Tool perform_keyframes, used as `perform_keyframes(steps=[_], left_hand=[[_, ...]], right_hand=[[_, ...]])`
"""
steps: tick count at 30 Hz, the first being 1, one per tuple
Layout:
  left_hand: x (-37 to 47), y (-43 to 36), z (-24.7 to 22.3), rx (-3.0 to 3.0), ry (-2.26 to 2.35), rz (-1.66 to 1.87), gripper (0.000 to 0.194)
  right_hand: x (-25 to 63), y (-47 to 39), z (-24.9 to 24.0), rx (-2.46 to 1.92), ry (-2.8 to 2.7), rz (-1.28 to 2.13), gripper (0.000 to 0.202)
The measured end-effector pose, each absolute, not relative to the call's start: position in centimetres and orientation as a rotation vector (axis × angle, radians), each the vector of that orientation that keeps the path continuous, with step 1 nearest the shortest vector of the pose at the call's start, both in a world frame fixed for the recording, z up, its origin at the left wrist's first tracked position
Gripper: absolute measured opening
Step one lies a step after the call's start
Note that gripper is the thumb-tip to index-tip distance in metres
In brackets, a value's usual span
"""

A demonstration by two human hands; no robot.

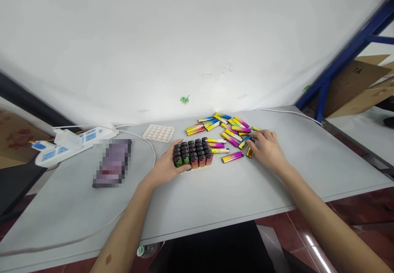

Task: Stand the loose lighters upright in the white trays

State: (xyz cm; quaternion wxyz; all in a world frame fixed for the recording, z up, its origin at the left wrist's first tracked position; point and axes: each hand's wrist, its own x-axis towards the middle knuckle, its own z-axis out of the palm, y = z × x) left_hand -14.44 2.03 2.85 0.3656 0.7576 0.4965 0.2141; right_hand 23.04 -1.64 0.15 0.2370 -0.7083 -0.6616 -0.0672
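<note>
Clasps rows of upright lighters (193,152) in the left hand (166,168) and touches loose lighters (233,157), left lying, with the right hand (270,150), grip unclear.

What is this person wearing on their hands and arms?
Nothing that shows: the left hand and right hand are ungloved, with no ring discernible. The left forearm and right forearm are bare, without visible sleeves, watch or bracelet.

Left hand (168,165) steadies upright black-topped lighters (193,152) on the table (197,207).
</note>
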Motion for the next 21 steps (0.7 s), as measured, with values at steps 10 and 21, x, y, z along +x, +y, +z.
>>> perform_keyframes(steps=[10, 21], left_hand=[[-14.5, 2.1, 2.9, 1.958, 1.286, 0.530, 0.088], [-14.3, 2.0, 3.2, 1.982, 1.292, 0.516, 0.086]], right_hand=[[19.2, 2.4, 1.1, -1.819, -1.818, -0.223, 0.034], [17.4, 2.0, 0.5, -1.632, -1.974, -0.180, 0.027]])
